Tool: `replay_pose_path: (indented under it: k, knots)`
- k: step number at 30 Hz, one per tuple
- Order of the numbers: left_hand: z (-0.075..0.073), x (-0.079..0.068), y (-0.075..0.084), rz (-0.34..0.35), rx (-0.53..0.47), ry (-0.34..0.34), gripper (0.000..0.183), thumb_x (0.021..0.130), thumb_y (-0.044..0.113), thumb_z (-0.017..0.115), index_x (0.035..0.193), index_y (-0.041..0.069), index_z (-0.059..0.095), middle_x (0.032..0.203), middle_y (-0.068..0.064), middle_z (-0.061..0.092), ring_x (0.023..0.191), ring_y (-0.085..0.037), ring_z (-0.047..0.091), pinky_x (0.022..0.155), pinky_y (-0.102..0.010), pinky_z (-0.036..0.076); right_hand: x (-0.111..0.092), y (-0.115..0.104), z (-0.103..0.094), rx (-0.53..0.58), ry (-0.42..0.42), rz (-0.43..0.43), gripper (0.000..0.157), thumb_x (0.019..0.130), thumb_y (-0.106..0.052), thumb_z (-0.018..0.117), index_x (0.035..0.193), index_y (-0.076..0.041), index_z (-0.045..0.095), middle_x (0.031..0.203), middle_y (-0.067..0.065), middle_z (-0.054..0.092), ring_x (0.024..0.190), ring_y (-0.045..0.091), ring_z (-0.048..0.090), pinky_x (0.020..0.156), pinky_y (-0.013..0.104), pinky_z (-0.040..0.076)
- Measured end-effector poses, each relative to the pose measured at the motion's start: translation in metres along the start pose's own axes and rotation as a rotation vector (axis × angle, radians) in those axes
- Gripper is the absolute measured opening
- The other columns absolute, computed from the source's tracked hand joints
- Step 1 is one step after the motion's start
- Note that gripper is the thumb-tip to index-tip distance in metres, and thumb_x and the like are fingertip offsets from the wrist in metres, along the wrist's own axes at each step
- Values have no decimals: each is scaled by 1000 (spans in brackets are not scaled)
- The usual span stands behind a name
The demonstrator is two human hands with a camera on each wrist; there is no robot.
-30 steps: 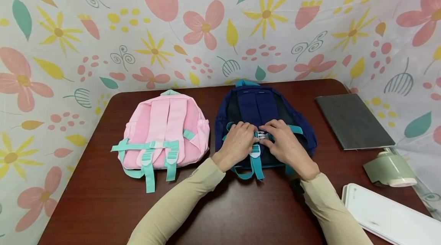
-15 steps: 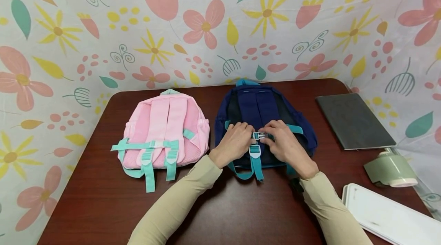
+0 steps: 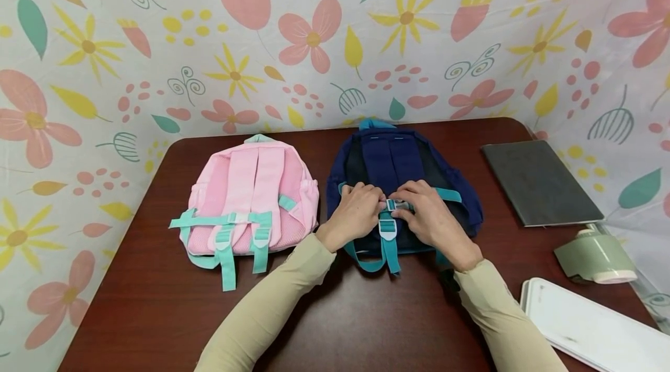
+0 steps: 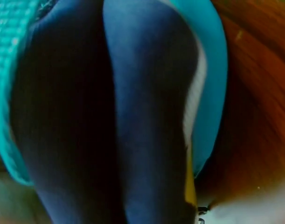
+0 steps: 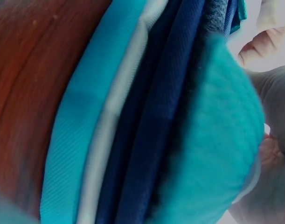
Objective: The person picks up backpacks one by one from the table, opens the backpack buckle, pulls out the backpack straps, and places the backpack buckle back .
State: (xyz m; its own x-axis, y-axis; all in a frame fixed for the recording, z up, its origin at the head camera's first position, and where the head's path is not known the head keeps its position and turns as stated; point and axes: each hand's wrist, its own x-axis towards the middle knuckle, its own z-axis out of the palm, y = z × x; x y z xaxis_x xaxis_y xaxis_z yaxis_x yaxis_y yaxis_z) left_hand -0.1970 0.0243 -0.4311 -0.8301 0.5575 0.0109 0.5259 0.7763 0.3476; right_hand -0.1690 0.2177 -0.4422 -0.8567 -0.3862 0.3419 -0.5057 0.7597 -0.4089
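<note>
A navy backpack [image 3: 405,154] lies with its shoulder straps facing up on the brown table [image 3: 361,314]. Low across it, both hands work at a white plastic buckle [image 3: 391,205] on a teal strap [image 3: 447,195]. My left hand [image 3: 357,207] pinches the buckle's left end, fingertips right at the webbing. From the other side my right hand [image 3: 428,212] pinches the buckle's right part between thumb and fingers, partly covering it. The right wrist view has curled fingers [image 5: 273,42] at its right edge, beside blurred teal webbing [image 5: 217,135]. Navy cloth [image 4: 151,112] fills most of the left wrist view.
To the left lies a pink backpack [image 3: 209,192] with mint straps and its own white buckle [image 3: 239,218]. On the right are a dark flat notebook [image 3: 541,183], a pale green object [image 3: 597,257] and a white flat case [image 3: 597,319]. A flowered cloth [image 3: 324,93] hangs behind.
The buckle's two parts, with prongs showing between the hands earlier, now sit closer together. My left hand has shifted slightly left, and the right hand slightly left over the buckle.
</note>
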Motion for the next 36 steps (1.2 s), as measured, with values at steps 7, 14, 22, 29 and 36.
replay_pose_path:
  k: [7, 14, 22, 29, 36]
  knots:
    - [2, 1, -2, -2, -76, 17, 25, 115, 21, 57, 126, 11, 77, 128, -5, 78, 119, -26, 65, 103, -45, 44, -1, 1, -1, 19, 0, 0, 25, 92, -1, 84, 116, 3, 79, 114, 18, 76, 105, 37, 66, 91, 51, 56]
    - [3, 2, -4, 11, -123, 24, 25, 115, 19, 56, 127, 9, 76, 127, -6, 78, 117, -26, 65, 102, -44, 43, 0, 1, 1, 30, 36, -29, 24, 89, 0, 86, 112, 2, 79, 110, 15, 77, 101, 34, 66, 87, 48, 56]
    - [2, -1, -4, 9, -41, 29, 25, 115, 23, 56, 126, 12, 75, 127, -3, 78, 116, -24, 65, 106, -46, 44, -1, 1, 0, 38, 30, -11, 25, 90, -1, 85, 114, 3, 78, 113, 16, 76, 104, 35, 66, 90, 49, 57]
    - [2, 1, -4, 20, -82, 33, 22, 115, 21, 56, 121, 10, 75, 123, -4, 78, 112, -24, 65, 100, -42, 43, 0, 0, -1, 43, 32, -12, 24, 90, -1, 85, 112, 3, 78, 112, 16, 76, 104, 35, 66, 89, 49, 57]
    - [7, 3, -7, 29, -96, 46, 23, 115, 21, 56, 123, 11, 75, 124, -4, 78, 112, -23, 65, 101, -44, 43, 0, 1, -1, 47, 32, -15, 23, 90, -1, 86, 112, 2, 79, 111, 15, 76, 104, 35, 66, 89, 49, 57]
